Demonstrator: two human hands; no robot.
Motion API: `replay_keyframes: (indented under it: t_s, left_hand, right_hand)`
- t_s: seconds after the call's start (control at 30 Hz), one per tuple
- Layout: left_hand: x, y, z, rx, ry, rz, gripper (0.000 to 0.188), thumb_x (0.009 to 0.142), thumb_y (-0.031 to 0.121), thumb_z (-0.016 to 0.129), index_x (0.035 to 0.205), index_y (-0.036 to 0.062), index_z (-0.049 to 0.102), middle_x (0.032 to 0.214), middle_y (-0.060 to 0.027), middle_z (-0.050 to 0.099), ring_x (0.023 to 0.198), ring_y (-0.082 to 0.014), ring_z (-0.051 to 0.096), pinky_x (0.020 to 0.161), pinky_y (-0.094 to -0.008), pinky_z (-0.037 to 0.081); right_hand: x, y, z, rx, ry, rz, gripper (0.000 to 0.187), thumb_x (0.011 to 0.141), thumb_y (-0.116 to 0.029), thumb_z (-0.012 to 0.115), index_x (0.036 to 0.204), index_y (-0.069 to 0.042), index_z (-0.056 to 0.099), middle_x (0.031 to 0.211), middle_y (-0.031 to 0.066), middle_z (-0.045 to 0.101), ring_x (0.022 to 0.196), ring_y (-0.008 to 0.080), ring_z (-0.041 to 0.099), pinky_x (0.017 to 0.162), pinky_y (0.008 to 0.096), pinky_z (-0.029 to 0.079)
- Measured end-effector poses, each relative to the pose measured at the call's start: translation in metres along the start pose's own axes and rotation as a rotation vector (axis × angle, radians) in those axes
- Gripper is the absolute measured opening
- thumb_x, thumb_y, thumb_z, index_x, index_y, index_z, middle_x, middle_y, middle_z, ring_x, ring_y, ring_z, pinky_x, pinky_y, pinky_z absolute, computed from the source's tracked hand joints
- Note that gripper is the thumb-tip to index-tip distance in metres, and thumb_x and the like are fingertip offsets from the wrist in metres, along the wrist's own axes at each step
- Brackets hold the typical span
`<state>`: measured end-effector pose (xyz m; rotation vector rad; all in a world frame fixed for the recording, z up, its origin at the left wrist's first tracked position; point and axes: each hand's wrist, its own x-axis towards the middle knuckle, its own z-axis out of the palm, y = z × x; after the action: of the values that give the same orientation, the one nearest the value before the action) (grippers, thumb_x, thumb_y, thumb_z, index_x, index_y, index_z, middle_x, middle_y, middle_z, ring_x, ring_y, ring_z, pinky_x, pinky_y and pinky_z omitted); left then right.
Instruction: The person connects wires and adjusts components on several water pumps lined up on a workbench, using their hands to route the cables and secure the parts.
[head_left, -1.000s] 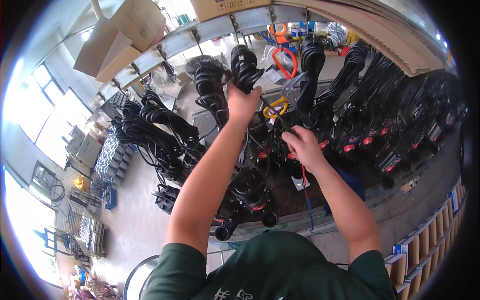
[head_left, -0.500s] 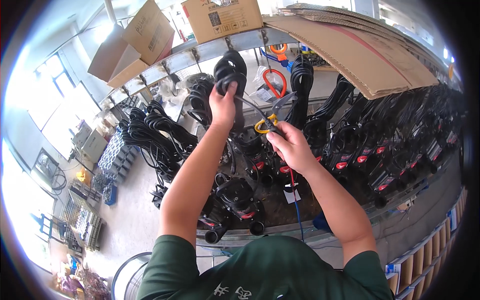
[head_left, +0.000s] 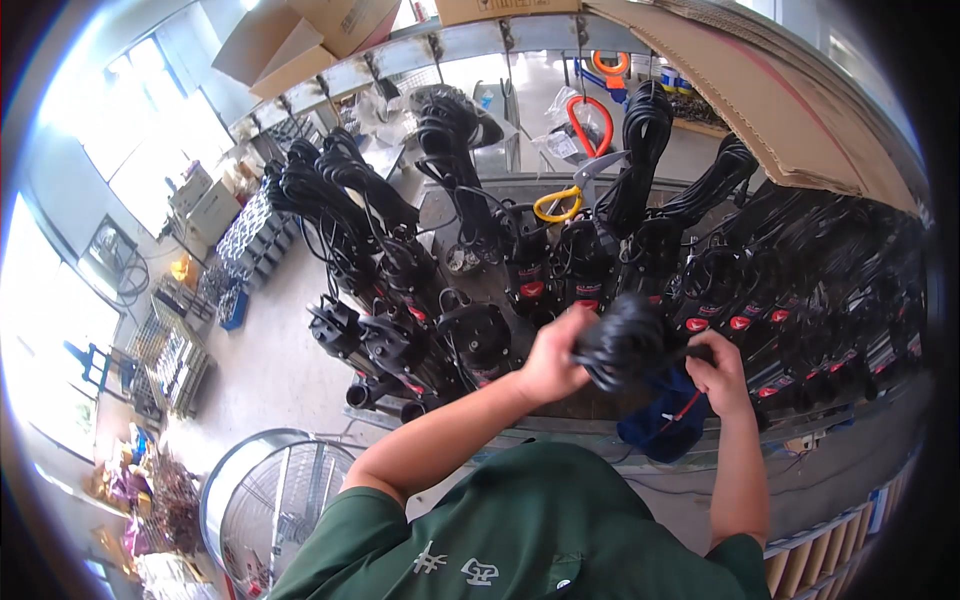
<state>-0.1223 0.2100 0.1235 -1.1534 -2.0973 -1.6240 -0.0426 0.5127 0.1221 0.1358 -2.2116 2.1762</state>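
My left hand is closed round a coiled bundle of black cable, held low over the near part of the bench and slightly blurred. To the right of the coil, my right hand pinches the cable's end, its fingers curled in. Beneath the hands lies a dark blue cloth or bag with a thin red strip across it. Beyond them stand several black pumps with red labels, many topped by coiled cables. Scissors with a yellow handle hang near a red loop.
Flattened cardboard leans over the right side of a metal rail with hooks. An open carton sits at its left end. On the left floor stands a large round fan. Cardboard dividers are at the lower right.
Both hands have brought the coiled cable down and right from near the rail to close before me. My right hand has moved away from beside the scissors. The view has shifted.
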Motion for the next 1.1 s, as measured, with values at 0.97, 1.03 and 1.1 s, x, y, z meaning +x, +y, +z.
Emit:
replay_keyframes:
  t_s: [0.97,1.03,1.1]
  left_hand:
    - [0.139,-0.054,0.017,-0.507,0.124,-0.632,0.018,0.099,0.013,0.069,0.116,0.0081,0.066,0.095,0.0019,0.062,0.084,-0.0088,0.059,0.073,-0.0242,0.048]
    - [0.143,-0.038,0.021,-0.616,0.028,-0.690,0.014,0.099,0.012,0.069,0.112,0.0091,0.066,0.097,0.0018,0.063,0.085,-0.0093,0.060,0.076,-0.0248,0.050]
    - [0.145,-0.025,0.026,-0.705,-0.074,-0.675,0.014,0.100,0.012,0.069,0.113,0.0095,0.065,0.101,0.0011,0.064,0.090,-0.0098,0.062,0.081,-0.0269,0.053]
  right_hand:
    - [-0.074,0.072,-0.090,0.405,0.262,0.055,0.004,0.093,-0.001,0.061,0.094,0.002,0.061,0.078,0.0130,0.067,0.062,0.0194,0.062,0.061,0.0301,0.051]
    - [-0.035,0.044,-0.061,0.368,0.187,0.029,0.004,0.094,-0.003,0.063,0.093,0.000,0.061,0.075,0.0075,0.062,0.060,0.0143,0.058,0.059,0.0284,0.048]
    - [-0.002,0.021,-0.040,0.294,0.129,0.000,0.011,0.099,-0.012,0.065,0.102,-0.002,0.065,0.079,0.0020,0.060,0.059,0.0067,0.052,0.054,0.0220,0.042]
